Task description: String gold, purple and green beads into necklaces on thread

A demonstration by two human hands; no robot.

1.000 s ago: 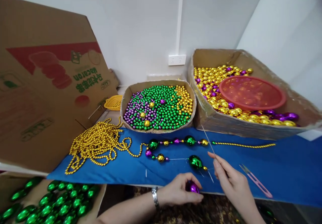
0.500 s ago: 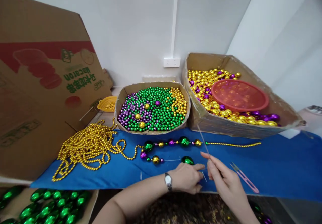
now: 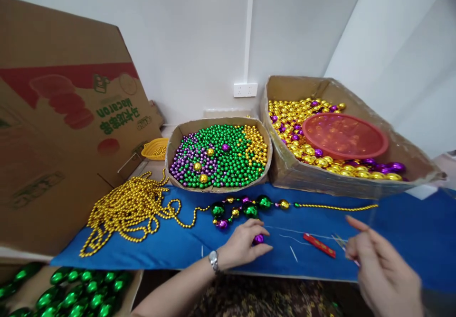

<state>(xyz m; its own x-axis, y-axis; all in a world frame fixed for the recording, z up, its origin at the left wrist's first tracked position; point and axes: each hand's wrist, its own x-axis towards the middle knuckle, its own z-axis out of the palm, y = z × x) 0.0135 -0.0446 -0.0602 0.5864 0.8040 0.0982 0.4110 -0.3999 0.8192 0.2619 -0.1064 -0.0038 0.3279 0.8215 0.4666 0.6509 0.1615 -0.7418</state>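
Several beads already sit strung in the garland (image 3: 264, 202), which in the head view lies on the blue cloth (image 3: 402, 231) beyond the left hand (image 3: 237, 247). That hand's fingers curl loosely around a purple bead (image 3: 258, 239), seemingly not yet beside the others. The right hand (image 3: 383, 262) appears to pinch the thread (image 3: 302, 232), bare between both hands.

Pale, plain room corner behind a blue-covered table (image 3: 427, 250).
Smooth whitish-grey back wall (image 3: 185, 46), joined to a side wall (image 3: 409, 79) along a slanting line at right. White cable cover (image 3: 249, 32) straight down to a wide white socket plate (image 3: 245, 89). Soft light, brighter near the top edge.
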